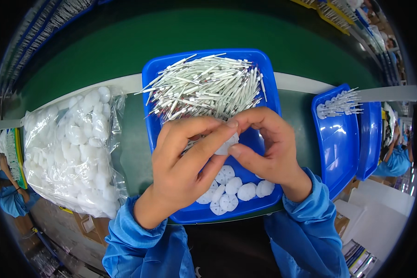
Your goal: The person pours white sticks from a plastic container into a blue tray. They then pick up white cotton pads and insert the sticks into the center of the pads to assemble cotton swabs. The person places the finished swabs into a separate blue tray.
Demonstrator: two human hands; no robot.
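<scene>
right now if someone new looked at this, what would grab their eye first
Probably the heap of thin white sticks in the far part of the blue tray, mid-picture. Nearer, the left hand and right hand meet over the tray around a white disc, with loose discs at the tray's near end. To the tray's left, a bulging clear bag is full of white round pieces.

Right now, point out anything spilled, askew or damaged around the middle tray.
No spill or damage stands out. Slightly untidy: from the heap of thin white sticks, at least one end pokes past the left rim of the middle blue tray, while most lie inside.
</scene>
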